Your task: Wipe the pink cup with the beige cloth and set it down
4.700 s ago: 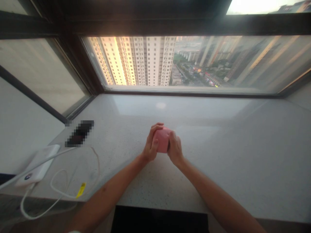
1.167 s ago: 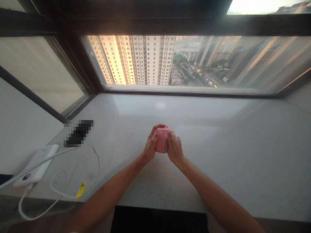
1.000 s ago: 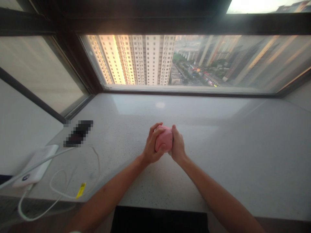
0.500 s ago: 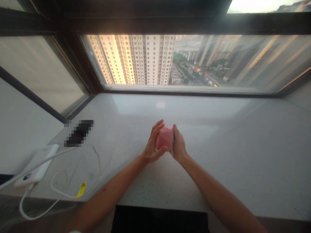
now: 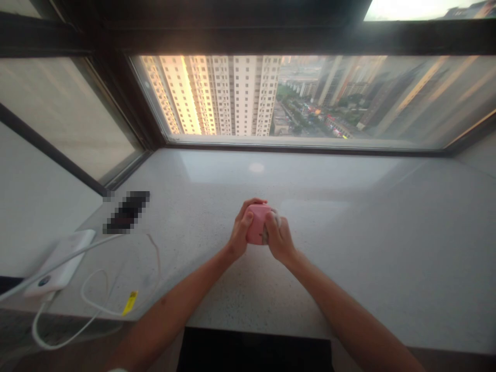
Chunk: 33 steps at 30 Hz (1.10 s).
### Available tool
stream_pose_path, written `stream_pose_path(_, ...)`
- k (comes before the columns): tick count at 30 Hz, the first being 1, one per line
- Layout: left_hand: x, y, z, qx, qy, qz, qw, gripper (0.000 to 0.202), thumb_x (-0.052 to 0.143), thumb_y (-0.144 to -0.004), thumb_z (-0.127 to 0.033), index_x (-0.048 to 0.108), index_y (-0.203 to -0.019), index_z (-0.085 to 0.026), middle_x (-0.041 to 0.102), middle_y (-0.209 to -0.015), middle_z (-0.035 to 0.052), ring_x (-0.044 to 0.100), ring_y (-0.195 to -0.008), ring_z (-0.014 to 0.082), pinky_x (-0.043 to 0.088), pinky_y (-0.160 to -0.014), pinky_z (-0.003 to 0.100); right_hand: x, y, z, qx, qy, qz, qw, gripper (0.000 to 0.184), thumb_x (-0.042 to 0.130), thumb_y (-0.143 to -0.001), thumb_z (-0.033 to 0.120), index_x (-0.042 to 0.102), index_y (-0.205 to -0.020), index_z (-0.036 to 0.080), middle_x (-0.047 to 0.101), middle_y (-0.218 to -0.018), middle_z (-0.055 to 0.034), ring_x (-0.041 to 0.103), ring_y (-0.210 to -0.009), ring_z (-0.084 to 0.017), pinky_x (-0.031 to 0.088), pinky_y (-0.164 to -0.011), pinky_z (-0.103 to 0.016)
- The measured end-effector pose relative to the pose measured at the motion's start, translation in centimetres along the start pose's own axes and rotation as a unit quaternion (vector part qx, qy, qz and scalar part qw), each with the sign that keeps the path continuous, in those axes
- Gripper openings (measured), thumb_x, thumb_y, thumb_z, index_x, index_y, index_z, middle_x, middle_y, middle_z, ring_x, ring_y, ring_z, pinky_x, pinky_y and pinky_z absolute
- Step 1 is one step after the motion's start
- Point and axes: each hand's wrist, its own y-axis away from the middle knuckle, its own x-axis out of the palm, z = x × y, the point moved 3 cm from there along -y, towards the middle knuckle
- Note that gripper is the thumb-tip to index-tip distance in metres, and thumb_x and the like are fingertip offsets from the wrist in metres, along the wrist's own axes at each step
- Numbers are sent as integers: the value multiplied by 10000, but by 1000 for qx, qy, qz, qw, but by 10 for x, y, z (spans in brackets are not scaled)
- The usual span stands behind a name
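A small pink block-like object (image 5: pixel 256 227) with flat faces and rounded corners is held between both hands over the sill; its exact kind cannot be told. My left hand (image 5: pixel 238 231) wraps round its left side, thumb on the near face and fingers over the top. On the right side, my right hand (image 5: pixel 281 238) is closed with its thumb pressed towards the pink object. Between that hand and the object shows a crumpled greyish-white cloth (image 5: pixel 276 215), partly hidden by the fingers.
The pale speckled sill (image 5: pixel 372 248) runs below a dark-framed window (image 5: pixel 302 150). At left lie a white power strip (image 5: pixel 65 263), a white cable (image 5: pixel 83 297) with a yellow tag (image 5: pixel 130 303), and a pixelated dark object (image 5: pixel 127 212).
The pink object has been turned in the hands. My left thumb has moved up onto its near face, and my right hand with the cloth has come round to the near right side.
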Motion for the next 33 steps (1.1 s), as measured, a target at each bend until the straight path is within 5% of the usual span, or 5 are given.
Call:
stream_pose_path(6,-2,4,-7,198,-118,-12,973,538,639,-979,-597,610,-1401,-265,532,-1551,149,523,-1426,372,439,-1183,588,-2,2,-3,59,-67,-43,995,657,464,-976,810,513,-677,227,437,-567,35,363,-501,-111,306,-435,-243)
stream_pose_path(11,0,2,3,7,-9,-14,1000,492,292,-1120,-520,576,-1399,-232,644,-1370,146,658,-1219,311,529,-1067,545,0,2,2,-30,44,30,998,651,573,-940,792,538,-648,212,454,-551,27,376,-528,-108,281,-453,-236)
stream_pose_path(16,-1,5,-9,229,-160,-18,960,509,674,-958,-595,627,-1369,-297,517,-1554,136,509,-1434,379,420,-1196,619,-4,-3,4,40,-46,-45,997,637,491,-975,798,519,-693,227,444,-577,35,373,-513,-113,317,-438,-240)
stream_pose_path(23,3,-1,15,-89,80,-3,993,485,359,-1103,-574,609,-1355,-243,666,-1343,113,673,-1215,293,549,-1062,501,-4,0,0,-36,53,22,998,668,535,-945,812,501,-630,224,413,-518,41,355,-502,-102,256,-450,-238)
stream_pose_path(33,-3,-3,-1,64,-33,25,997,553,539,-1038,-632,590,-1443,-260,577,-1516,144,547,-1421,344,444,-1203,569,0,-4,-8,39,-74,-26,996,635,586,-915,806,549,-669,221,472,-576,31,391,-524,-115,318,-462,-237)
